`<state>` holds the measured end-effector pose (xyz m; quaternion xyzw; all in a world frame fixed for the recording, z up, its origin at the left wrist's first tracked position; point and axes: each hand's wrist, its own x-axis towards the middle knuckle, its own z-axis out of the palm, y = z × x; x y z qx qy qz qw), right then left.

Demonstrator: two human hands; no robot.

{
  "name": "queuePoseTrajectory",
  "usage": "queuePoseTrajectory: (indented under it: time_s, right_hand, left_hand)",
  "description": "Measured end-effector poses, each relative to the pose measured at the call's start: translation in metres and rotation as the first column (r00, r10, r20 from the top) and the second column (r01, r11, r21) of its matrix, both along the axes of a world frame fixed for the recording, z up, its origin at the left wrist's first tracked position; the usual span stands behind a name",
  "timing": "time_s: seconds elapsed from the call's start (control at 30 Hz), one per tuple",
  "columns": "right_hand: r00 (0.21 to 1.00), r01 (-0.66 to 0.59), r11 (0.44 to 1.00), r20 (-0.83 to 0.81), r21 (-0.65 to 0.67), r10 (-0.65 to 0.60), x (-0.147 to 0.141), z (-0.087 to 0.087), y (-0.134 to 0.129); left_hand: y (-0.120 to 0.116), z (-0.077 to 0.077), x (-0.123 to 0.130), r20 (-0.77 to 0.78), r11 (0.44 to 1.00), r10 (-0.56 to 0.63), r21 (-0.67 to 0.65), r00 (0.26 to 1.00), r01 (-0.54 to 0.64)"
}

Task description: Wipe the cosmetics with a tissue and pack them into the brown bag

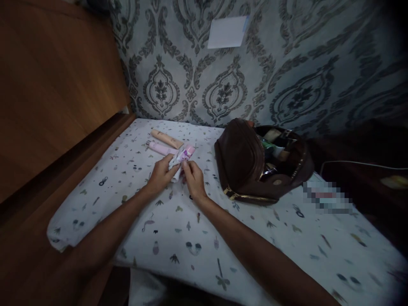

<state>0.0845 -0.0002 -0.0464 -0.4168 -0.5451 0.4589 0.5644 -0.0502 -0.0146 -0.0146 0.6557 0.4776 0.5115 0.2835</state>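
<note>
The left hand [162, 172] and right hand [194, 178] are gripping a pink-and-white item [188, 152] over the printed sheet [140, 238]. A peach tube [166, 138] and lilac tube [161, 148] are already lying out; more cosmetics [268, 146] are sitting inside the open brown bag [239, 153].

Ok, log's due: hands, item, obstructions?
Left hand and right hand on white, pink-and-purple item, type unclear. Peach tube, pale-pink tube close behind. Open brown leathery bag right, not blocking.
</note>
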Motion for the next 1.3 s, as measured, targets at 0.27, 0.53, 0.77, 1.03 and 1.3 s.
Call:
queuePoseTrajectory:
  time_s: [0.27,0.53,0.77,1.03,1.3]
  right_hand:
    - [0.987,-0.071,0.997,-0.144,-0.003,0.07,-0.002,-0.001,0.005]
    - [0.938,-0.21,0.977,-0.29,-0.035,0.191,-0.007,-0.001,0.005]
    - [0.875,-0.438,0.852,-0.355,-0.287,0.33,-0.01,0.003,-0.009]
    - [0.911,-0.216,0.96,-0.39,-0.179,0.133,-0.01,0.003,0.001]
    - [0.967,0.047,0.99,-0.244,-0.136,-0.079,-0.001,0.002,0.008]
  left_hand:
    - [-0.011,-0.002,0.009,-0.433,0.982,0.095,0.188,0.896,-0.014]
    - [-0.007,-0.002,0.009,-0.237,0.966,0.19,0.219,0.953,-0.138]
    - [0.0,0.008,-0.005,0.059,0.993,0.113,0.023,0.992,-0.115]
    - [-0.007,-0.003,0.019,0.237,0.997,0.003,-0.081,0.972,0.017]
    - [-0.007,-0.017,0.024,0.168,0.983,-0.099,-0.139,0.981,0.123]
